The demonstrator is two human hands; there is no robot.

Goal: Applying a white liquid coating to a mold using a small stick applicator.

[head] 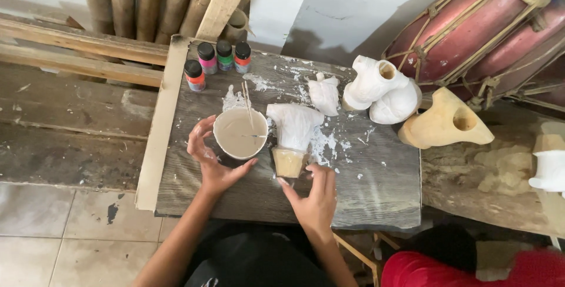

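My left hand (pixel 210 160) cups the near side of a round white bowl (pixel 238 134) of pale paint, fingers spread around its rim. A thin stick (pixel 248 106) leans in the bowl. My right hand (pixel 315 196) touches the bare wooden base of a carved figure (pixel 292 131), whose upper part is coated white. Both stand on a dark, paint-splattered wooden board (pixel 353 187).
Several small paint bottles (pixel 219 59) stand at the board's far left corner. A small white piece (pixel 325 94), a white-painted carving (pixel 379 90) and an unpainted one (pixel 444 121) lie to the right. A reddish drum (pixel 471 25) leans behind. Bamboo poles (pixel 147 2) stand at the back.
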